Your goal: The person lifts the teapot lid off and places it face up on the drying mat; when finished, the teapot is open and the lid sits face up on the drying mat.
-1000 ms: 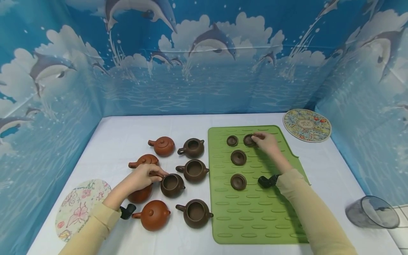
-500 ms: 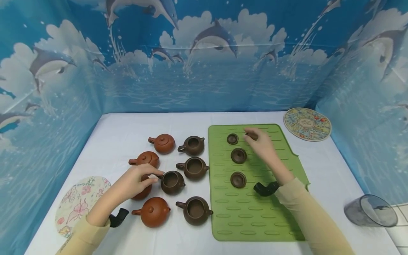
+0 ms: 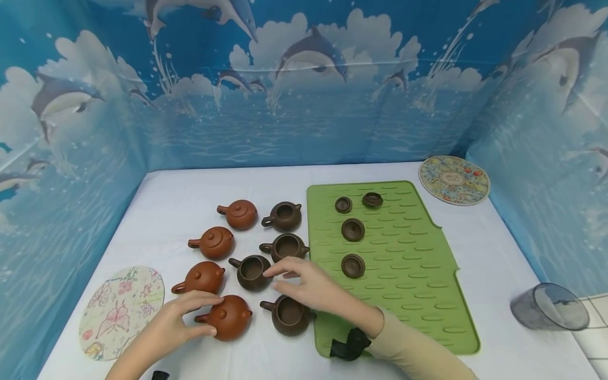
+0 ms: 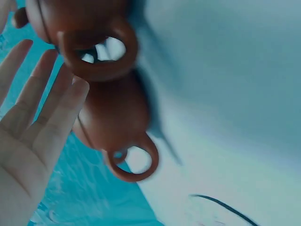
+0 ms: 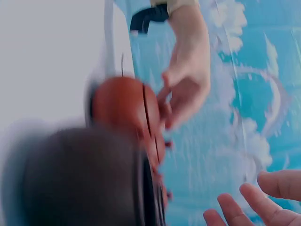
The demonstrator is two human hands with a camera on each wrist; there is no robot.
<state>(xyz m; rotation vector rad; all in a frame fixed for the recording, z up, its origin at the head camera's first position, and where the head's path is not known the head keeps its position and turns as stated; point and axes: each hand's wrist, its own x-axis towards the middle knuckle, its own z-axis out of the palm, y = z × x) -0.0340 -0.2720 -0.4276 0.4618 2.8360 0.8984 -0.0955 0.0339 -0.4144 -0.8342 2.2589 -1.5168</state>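
Note:
My left hand (image 3: 177, 323) reaches to the nearest reddish clay teapot (image 3: 234, 316), fingertips right at its lid and handle side. In the left wrist view its fingers (image 4: 56, 103) are extended beside the teapots. My right hand (image 3: 313, 285) hovers over the dark brown teapots with fingers spread, its fingertips overlapping the rim of the middle lidless teapot (image 3: 252, 277). Below that hand stands the nearest dark teapot (image 3: 287, 315), partly covered by it. Several reddish teapots wear their lids. On the green mat (image 3: 404, 295) lie dark lids, including an upper-right lid (image 3: 372, 199) that sits tilted.
A floral round mat (image 3: 121, 311) lies at the left and a patterned round trivet (image 3: 454, 180) at the back right. Near the right edge, a grey clear cup (image 3: 548, 307) lies tipped. A dolphin-print curtain (image 3: 304, 126) encloses the table's back and sides.
My right hand has let go of the upper-right lid and moved left and nearer, over the dark teapots. The left hand has left the middle dark teapot's handle for the nearest reddish teapot.

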